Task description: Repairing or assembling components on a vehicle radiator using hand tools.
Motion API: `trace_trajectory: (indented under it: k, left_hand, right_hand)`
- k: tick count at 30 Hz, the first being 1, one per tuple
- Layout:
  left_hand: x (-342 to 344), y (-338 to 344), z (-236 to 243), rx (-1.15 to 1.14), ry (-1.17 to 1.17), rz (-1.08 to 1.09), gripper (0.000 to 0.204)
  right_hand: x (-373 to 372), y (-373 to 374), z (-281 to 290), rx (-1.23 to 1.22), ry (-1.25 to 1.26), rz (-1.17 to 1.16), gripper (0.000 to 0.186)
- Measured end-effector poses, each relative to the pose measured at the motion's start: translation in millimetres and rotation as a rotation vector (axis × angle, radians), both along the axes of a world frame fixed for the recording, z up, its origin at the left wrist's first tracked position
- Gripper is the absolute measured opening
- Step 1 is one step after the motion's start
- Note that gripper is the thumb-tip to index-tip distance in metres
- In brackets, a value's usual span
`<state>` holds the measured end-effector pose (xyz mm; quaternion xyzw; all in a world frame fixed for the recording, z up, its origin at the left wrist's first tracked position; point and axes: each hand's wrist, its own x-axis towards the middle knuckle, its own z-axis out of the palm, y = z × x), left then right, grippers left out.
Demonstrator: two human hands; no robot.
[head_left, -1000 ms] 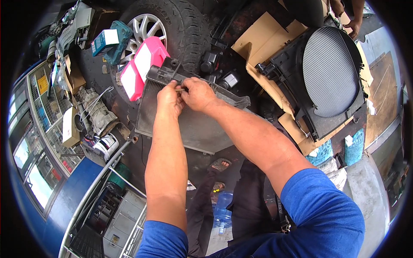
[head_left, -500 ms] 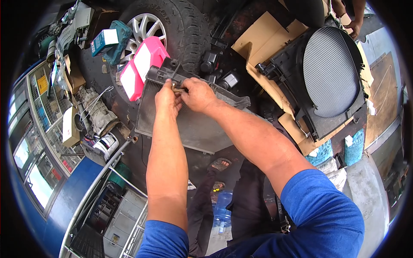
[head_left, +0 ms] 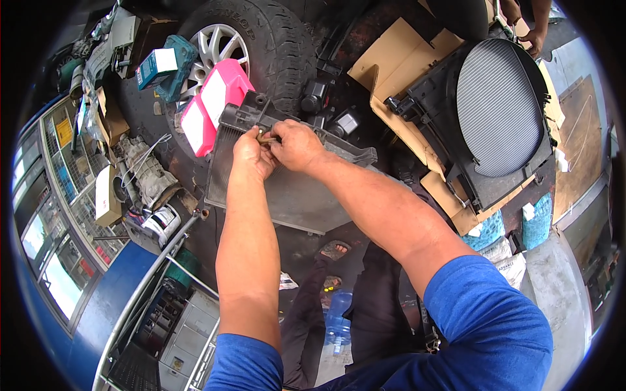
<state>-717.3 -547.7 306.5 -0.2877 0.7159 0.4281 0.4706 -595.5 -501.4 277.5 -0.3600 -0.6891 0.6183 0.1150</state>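
Observation:
A used car radiator (head_left: 297,210) lies tilted before me, its dark end tank (head_left: 240,116) at the far side. Over the upper part of it my two hands meet. My left hand (head_left: 250,154) pinches a small brass-coloured metal piece (head_left: 264,137), perhaps a fitting or short pipe, between thumb and fingers. From the other side my right hand (head_left: 297,147) is closed around the same piece, its fingertips partly hidden. Whether the piece is attached to the radiator cannot be made out.
Behind the radiator stand a pink-and-white container (head_left: 218,94) and a large wheel (head_left: 280,52). At right, a radiator with black fan shroud (head_left: 502,111) rests on cardboard (head_left: 398,72), near another person's hand (head_left: 536,42). A metal rail (head_left: 147,277) runs at left; a blue water bottle (head_left: 338,319) is below.
Both hands remain together on the brass-coloured piece, with slight finger and wrist shifts. My left forearm has moved a little to the left.

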Motion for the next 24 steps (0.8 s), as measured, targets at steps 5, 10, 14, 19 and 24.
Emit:
trace_trajectory:
  k: [5, 10, 14, 19, 24]
  left_hand:
    - [-5, -2, -7, -0.259, 0.407, -0.685, 0.023]
    - [10, -4, -1, 0.022, -0.018, 0.006, 0.022]
    - [-2, -4, -3, -0.035, 0.057, -0.098, 0.022]
    - [-6, -4, -10, -0.311, 0.661, -0.883, 0.028]
    - [8, -1, 1, -0.093, -0.008, -0.098, 0.037]
  right_hand:
    - [-1, -3, 2, -0.022, -0.005, 0.004, 0.02]
    - [5, -1, -5, -0.019, -0.03, 0.009, 0.021]
    - [5, -4, -2, -0.018, -0.016, 0.017, 0.021]
    - [2, -6, -4, 0.012, -0.012, 0.01, 0.02]
    - [5, -4, -7, 0.015, -0.014, -0.004, 0.02]
